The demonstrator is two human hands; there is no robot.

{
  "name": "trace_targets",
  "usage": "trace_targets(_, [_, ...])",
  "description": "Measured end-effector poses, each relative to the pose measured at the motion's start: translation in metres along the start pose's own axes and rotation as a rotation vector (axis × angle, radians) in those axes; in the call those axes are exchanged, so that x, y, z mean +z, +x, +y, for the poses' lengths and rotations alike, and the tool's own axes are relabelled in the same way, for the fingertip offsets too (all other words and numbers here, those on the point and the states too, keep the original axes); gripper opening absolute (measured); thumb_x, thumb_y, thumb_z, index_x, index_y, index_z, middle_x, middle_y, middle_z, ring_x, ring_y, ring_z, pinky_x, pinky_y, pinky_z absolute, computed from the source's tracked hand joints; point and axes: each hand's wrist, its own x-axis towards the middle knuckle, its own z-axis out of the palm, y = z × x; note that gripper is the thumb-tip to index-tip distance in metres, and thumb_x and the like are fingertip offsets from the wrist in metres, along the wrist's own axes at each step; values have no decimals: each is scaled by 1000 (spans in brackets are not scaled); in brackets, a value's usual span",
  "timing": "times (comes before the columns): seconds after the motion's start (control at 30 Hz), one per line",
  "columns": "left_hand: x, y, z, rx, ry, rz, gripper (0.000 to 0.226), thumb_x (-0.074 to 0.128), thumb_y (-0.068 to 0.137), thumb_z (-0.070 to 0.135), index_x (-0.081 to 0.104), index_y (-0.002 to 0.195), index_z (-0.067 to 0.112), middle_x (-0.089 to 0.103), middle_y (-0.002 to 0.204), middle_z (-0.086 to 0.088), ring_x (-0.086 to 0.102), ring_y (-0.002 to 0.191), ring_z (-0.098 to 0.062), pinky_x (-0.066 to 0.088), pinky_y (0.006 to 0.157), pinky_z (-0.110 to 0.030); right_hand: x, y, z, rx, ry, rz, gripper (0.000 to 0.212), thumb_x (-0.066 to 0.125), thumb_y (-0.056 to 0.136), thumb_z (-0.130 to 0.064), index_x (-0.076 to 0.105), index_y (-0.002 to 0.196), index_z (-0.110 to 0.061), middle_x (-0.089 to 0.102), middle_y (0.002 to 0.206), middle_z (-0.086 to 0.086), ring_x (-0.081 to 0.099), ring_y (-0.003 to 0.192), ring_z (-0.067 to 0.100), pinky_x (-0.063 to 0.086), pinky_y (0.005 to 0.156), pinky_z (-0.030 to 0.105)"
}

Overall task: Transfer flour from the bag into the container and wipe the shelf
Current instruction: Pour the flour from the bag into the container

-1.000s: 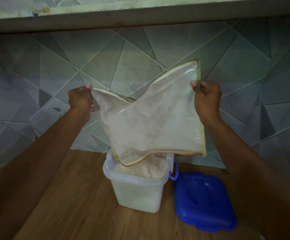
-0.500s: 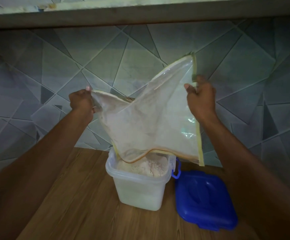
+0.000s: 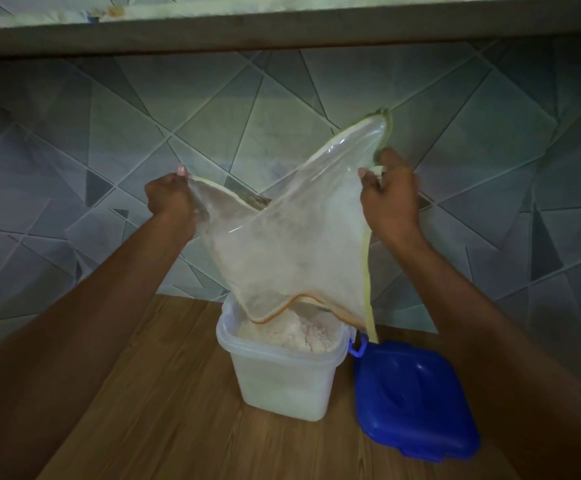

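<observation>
The bag [image 3: 292, 258] hangs upside down over the container [image 3: 282, 382], its open mouth sagging just above the rim at the container's 12 o'clock. It is clear film with only a dusty haze inside, so it looks all but emptied. The flour [image 3: 282, 332] sits heaped about level with the rim. The left hand [image 3: 169, 199] holds the bag at its 10 o'clock, fingers clamped on a corner. The right hand [image 3: 391, 199] holds it at 2 o'clock, fingers curled round the yellow-edged seam just under the raised corner. Between them the film is pulled taut and lifted. The container stands on the wooden shelf [image 3: 164, 393], and its blue lid [image 3: 413, 400] lies off, just beside it at 4 o'clock. Behind is a tiled wall [image 3: 109, 150], and a ledge [image 3: 282, 26] runs across at 12 o'clock. My reading is that the pouring is nearly finished, with perhaps a last shake left. Setting the bag aside, closing the container and wiping the shelf are not yet done. No cloth is in view, and the light is too dim to tell whether flour has spilled.
</observation>
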Motion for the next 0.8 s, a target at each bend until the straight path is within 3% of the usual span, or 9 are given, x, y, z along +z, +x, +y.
trace_targets(0.1, [0, -1, 1, -34, -25, -2, 26, 72, 91, 33, 68, 103, 10, 67, 111, -12, 65, 108, -39, 57, 80, -65, 0, -3, -4, -24, 45, 9, 18, 54, 96, -11, 58, 113, -9, 58, 85, 4, 61, 91, 29, 53, 78, 35])
trace_targets(0.17, [-2, -2, 1, -37, -28, -11, 21, 72, 91, 33, 65, 92, 13, 67, 107, -10, 65, 109, -39, 57, 84, -63, -1, -2, -3, -58, 34, 17, 16, 55, 95, -12, 59, 111, -10, 62, 87, 7, 61, 89, 30, 53, 78, 34])
trace_targets(0.27, [0, -9, 0, -23, -96, -25, 17, 69, 94, 29, 63, 91, 14, 65, 111, -12, 62, 107, -39, 57, 81, -62, -3, 0, -3, -70, 73, 90, 14, 56, 94, -10, 59, 107, -7, 63, 85, 9, 63, 81, 29, 53, 70, 37])
trace_targets(0.37, [1, -14, 4, -13, -98, -19, 19, 69, 94, 30, 64, 86, 14, 63, 107, -11, 63, 108, -39, 59, 75, -54, -2, -2, -1, -84, 31, 33, 13, 57, 95, -13, 58, 107, -10, 64, 90, 14, 62, 86, 32, 45, 67, 27])
trace_targets(0.43, [-1, -17, 7, -41, -129, -34, 20, 69, 94, 28, 64, 81, 14, 65, 116, -13, 62, 110, -40, 58, 77, -61, -1, -2, -1, -67, 65, 54, 13, 56, 96, -10, 58, 108, -8, 62, 90, 13, 61, 85, 29, 41, 66, 20])
trace_targets(0.53, [1, -17, 7, -28, -102, -25, 17, 70, 93, 28, 67, 90, 12, 66, 126, -16, 64, 114, -39, 56, 83, -64, -2, -6, -5, -85, 41, 59, 13, 56, 96, -6, 58, 108, -2, 58, 86, 3, 57, 78, 20, 37, 64, 15])
trace_targets(0.63, [0, -23, 8, -21, -121, -29, 20, 68, 95, 29, 64, 80, 16, 67, 110, -14, 65, 105, -36, 59, 77, -60, 0, -10, -7, -108, 44, 93, 13, 56, 95, -6, 58, 107, -1, 56, 80, 1, 55, 73, 19, 37, 63, 19])
trace_targets(0.73, [1, -24, 10, -26, -107, -42, 18, 67, 96, 30, 63, 98, 12, 62, 110, -11, 64, 106, -36, 59, 79, -59, 0, -9, -9, -138, 67, 124, 8, 56, 94, -6, 58, 101, -3, 54, 72, -5, 53, 61, 11, 38, 57, 16])
trace_targets(0.8, [1, -29, 12, -31, -140, -41, 16, 65, 97, 27, 59, 99, 11, 59, 112, -12, 61, 104, -34, 58, 82, -60, 0, -6, -10, -110, 103, 164, 9, 55, 94, -6, 58, 102, -3, 53, 70, -5, 51, 58, -1, 36, 53, 8])
